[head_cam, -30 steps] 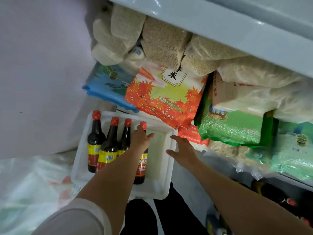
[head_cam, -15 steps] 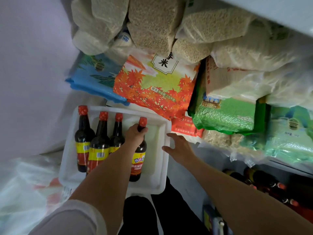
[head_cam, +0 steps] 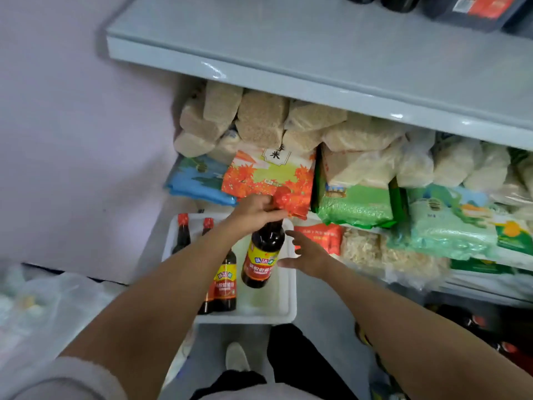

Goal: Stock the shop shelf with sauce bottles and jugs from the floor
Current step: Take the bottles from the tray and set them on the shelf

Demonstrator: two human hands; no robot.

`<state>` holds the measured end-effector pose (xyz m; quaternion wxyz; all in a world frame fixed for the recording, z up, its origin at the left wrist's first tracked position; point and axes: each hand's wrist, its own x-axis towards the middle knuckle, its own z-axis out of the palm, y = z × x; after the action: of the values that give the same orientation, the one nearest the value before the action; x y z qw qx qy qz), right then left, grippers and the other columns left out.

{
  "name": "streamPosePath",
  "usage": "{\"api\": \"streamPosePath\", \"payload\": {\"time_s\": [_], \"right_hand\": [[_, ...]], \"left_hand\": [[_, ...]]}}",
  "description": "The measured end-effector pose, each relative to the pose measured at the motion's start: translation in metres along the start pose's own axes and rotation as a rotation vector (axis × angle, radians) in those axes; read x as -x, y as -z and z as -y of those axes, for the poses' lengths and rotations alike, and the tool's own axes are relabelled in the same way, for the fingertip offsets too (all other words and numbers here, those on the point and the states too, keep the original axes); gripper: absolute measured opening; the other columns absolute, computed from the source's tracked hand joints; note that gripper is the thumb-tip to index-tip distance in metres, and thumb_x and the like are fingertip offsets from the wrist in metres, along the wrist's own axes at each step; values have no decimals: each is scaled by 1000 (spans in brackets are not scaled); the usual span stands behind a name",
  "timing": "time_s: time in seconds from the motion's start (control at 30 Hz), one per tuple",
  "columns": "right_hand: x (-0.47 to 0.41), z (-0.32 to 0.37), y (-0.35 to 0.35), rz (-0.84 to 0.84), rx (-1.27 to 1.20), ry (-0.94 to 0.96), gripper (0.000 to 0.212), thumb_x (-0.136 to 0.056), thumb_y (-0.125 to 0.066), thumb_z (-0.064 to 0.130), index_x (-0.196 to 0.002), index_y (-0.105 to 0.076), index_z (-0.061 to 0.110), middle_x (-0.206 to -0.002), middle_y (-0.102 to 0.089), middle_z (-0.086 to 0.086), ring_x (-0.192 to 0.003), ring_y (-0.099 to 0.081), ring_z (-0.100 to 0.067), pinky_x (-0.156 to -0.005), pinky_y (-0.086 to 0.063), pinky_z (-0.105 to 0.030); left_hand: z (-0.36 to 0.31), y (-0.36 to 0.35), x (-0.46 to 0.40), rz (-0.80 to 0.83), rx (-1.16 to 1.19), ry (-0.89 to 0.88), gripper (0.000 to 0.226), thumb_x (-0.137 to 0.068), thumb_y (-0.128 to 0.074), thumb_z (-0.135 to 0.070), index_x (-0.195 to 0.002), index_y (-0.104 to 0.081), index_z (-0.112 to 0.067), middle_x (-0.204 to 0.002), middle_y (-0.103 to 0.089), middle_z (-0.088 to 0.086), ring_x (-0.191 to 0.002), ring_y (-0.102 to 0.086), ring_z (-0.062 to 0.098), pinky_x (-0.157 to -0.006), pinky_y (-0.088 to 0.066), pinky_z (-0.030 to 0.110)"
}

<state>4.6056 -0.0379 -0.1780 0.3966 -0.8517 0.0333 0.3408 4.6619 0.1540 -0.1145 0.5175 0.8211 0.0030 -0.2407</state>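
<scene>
1. The left hand (head_cam: 257, 210) grips a bottle (head_cam: 262, 256) by the neck, fingers curled round it just under the red cap; the bottle hangs clear above the tray (head_cam: 269, 308), tilted a little, its base toward the person.
2. The right hand (head_cam: 307, 255) is beside the bottle's label, fingers spread and loose, holding nothing (whether the thumb touches the glass, I cannot tell).
3. Below the left forearm the white tray sits on the floor. Three more bottles stand in it: two at the far left (head_cam: 182, 233), partly hidden by the arm, and one (head_cam: 225, 281) just left of the lifted bottle.
4. Beyond the left hand, rice bags (head_cam: 269, 176) are stacked on a lower shelf, orange, blue and green ones under clear packs of grain.
5. Above them, far from both hands, a grey shelf (head_cam: 317, 53) runs across, bare at its near part, with dark goods at its back edge.
6. Under the right forearm, dark bottles (head_cam: 476, 324) with red caps lie in shadow.
</scene>
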Motion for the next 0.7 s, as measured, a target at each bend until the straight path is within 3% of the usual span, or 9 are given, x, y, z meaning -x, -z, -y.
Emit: {"api": "streamPosePath", "payload": {"time_s": [0.1, 0.17, 0.23, 0.33, 0.47, 0.53, 0.6, 0.7], "right_hand": [[32, 37, 25, -7, -148, 131, 93, -73, -90, 27, -150, -38, 28, -139, -53, -3, -123, -54, -20, -102, -48, -37], [51, 64, 42, -57, -193, 249, 80, -74, -89, 24, -142, -47, 25, -132, -63, 2, -121, -59, -20, -103, -49, -36], [67, 89, 61, -155, -243, 369, 74, -74, -90, 23, -137, -51, 24, -125, -68, 1, -118, -63, -19, -104, -49, -39], [89, 123, 97, -346, -323, 501, 72, -67, -91, 31, -130, -57, 23, -118, -71, 0, -112, -66, -18, -103, -51, -44], [113, 158, 155, -489, -372, 608, 67, -72, -87, 28, -132, -57, 22, -119, -70, 2, -111, -66, -14, -100, -52, -35], [118, 165, 186, -564, -374, 655, 62, -78, -85, 17, -133, -56, 20, -119, -70, 4, -108, -66, -7, -92, -53, -22], [117, 168, 218, -634, -349, 690, 58, -80, -83, 16, -131, -57, 21, -116, -69, 7, -105, -64, -2, -89, -52, -18], [101, 163, 265, -703, -299, 667, 58, -79, -84, 17, -130, -57, 23, -116, -68, 7, -104, -63, -1, -91, -50, -21]], "left_hand": [[-67, 34, 22, -37, 31, -144, 16, -82, -79, -34, -95, -73, -29, -97, -76, -6, -98, -70, 12, -101, -50, 35], [-117, 52, 37, -93, 32, -256, 28, -75, -78, -46, -96, -74, -27, -98, -76, -5, -96, -70, 12, -98, -51, 31], [-168, 64, 53, -152, 90, -366, 33, -78, -77, -42, -104, -75, -21, -99, -76, -4, -93, -70, 9, -92, -50, 24], [-236, 73, 69, -227, 165, -530, 34, -74, -77, -44, -102, -75, -26, -97, -77, -8, -97, -71, 8, -92, -52, 27], [-306, 72, 72, -214, 254, -681, 33, -87, -75, -23, -119, -68, -18, -111, -74, -6, -104, -68, 4, -90, -52, 18], [-326, 69, 61, -196, 229, -699, 39, -85, -76, -24, -122, -63, -25, -123, -69, -4, -115, -63, 7, -98, -50, 25], [-333, 63, 41, -149, 162, -627, 52, -82, -79, -27, -128, -56, -31, -133, -62, -4, -120, -59, 12, -100, -51, 34], [-338, 46, 7, -38, 146, -539, 71, -77, -84, -21, -132, -44, -42, -121, -64, -11, -111, -65, 11, -82, -58, 32]]}}
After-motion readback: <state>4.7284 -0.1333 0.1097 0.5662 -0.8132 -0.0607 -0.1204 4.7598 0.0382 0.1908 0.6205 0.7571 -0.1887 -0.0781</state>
